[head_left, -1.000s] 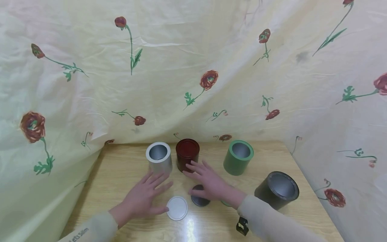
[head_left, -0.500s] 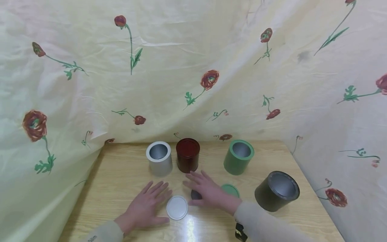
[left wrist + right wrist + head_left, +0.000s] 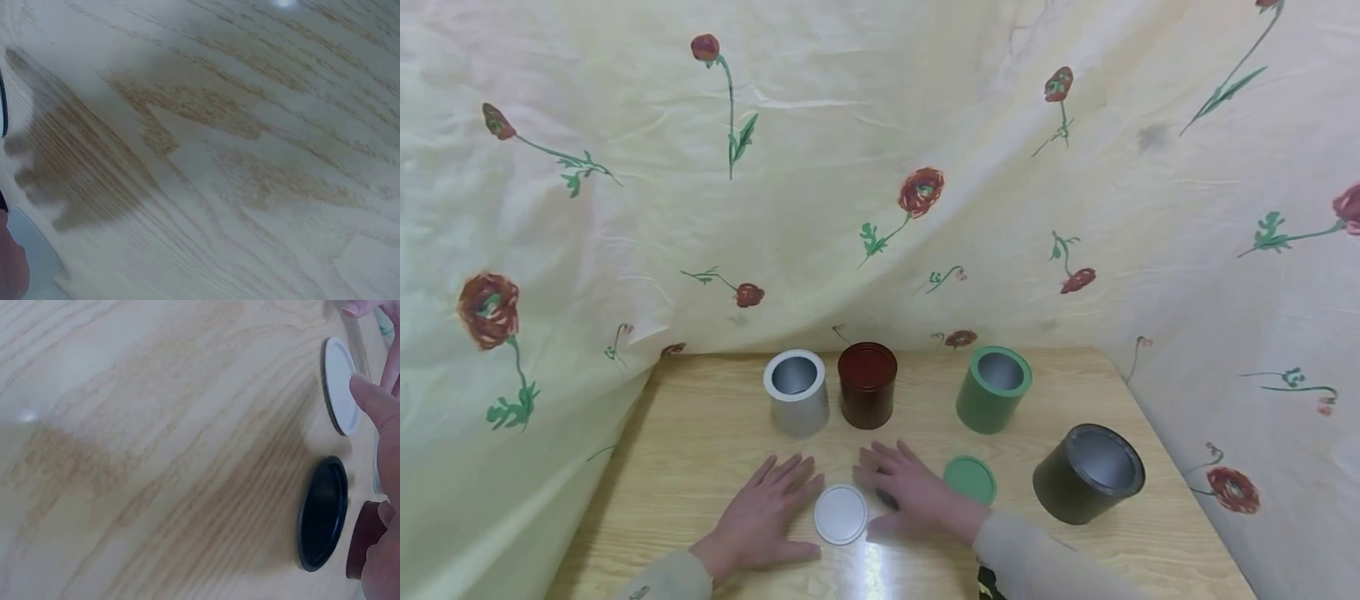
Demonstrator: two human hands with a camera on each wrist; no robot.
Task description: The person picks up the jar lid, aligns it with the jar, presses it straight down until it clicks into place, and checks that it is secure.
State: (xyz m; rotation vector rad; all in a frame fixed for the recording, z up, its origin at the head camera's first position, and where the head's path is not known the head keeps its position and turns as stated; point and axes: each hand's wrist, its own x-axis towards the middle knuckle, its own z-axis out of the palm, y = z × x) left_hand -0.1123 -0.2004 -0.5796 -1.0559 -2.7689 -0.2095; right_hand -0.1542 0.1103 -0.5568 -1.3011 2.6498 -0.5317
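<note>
My left hand point(image 3: 767, 517) is spread palm down, low over the table, left of a white round lid point(image 3: 840, 514). Its fingers are straight and hold nothing. On the other side of that lid my right hand point(image 3: 917, 496) reaches in, also spread and holding nothing. It partly covers a black round lid point(image 3: 887, 498) in the head view. From the right wrist, the white lid point(image 3: 341, 387) and black lid point(image 3: 323, 512) lie flat on the wood beside the thumb. A green lid point(image 3: 970, 479) lies beside the right wrist.
Along the back of the wooden table point(image 3: 692, 408) stand an open silver-white can point(image 3: 802, 414), a dark red can point(image 3: 867, 404) with its top covered, and an open green can point(image 3: 987, 408). A black can point(image 3: 1071, 483) is at the right. Flowered cloth point(image 3: 820, 167) hangs behind.
Both hands have drawn back from the cans toward the person and sunk lower. The green lid, mostly hidden by the right arm before, now shows. Cans and lids have stayed in place.
</note>
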